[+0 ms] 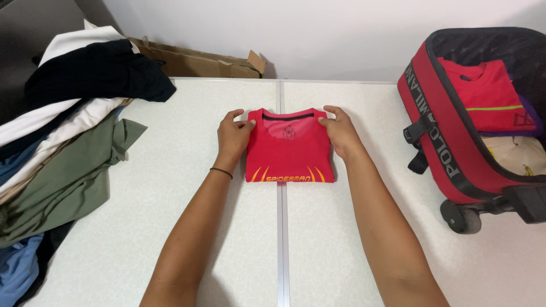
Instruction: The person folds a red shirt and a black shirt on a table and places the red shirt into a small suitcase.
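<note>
From the head camera, a folded red T-shirt (289, 152) with yellow lettering along its near edge lies at the middle of the white bench (170, 227), across the centre seam. The left hand (233, 136) pinches the shirt's far left corner, fingers curled. The right hand (339, 132) grips the far right corner likewise. A heap of clothes (62, 125) sits at the left; an open red suitcase (449, 148) holding folded garments stands at the right.

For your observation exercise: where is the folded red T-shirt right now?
In the head view, the folded red T-shirt lies mid-table on the seam, between the left hand and right hand, which grip its top corners.
</note>
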